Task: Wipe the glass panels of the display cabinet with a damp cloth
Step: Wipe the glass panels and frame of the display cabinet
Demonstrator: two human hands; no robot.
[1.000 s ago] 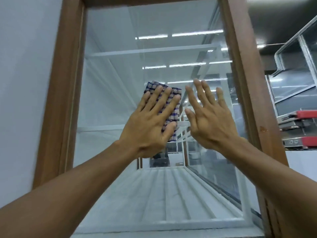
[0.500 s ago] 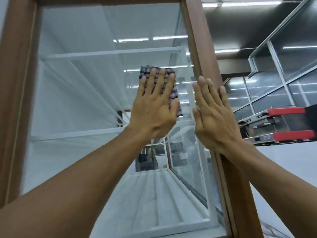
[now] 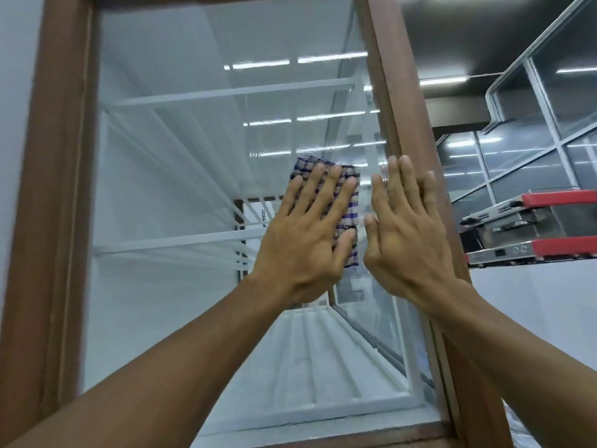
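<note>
A glass panel (image 3: 181, 195) in a brown wooden frame (image 3: 61, 189) fills most of the view. My left hand (image 3: 307, 240) lies flat with straight fingers on a blue-and-white checked cloth (image 3: 350, 218), pressing it against the glass right of centre. Much of the cloth is hidden under that hand. My right hand (image 3: 407, 237) is spread flat beside it, its fingers reaching the frame's right post (image 3: 403, 124) and the glass edge. White shelves show inside the cabinet behind the glass.
A grey wall (image 3: 16, 92) borders the frame on the left. To the right stand a metal appliance with red trim (image 3: 533, 227) and glass partitions (image 3: 549, 124) under a dark ceiling. The cabinet's white floor (image 3: 307, 367) shows below my hands.
The view has swung. My left hand and the cloth have slid down the glass, from nearer the upper shelf rail to level with the lower one. My right hand stays flat at the right post.
</note>
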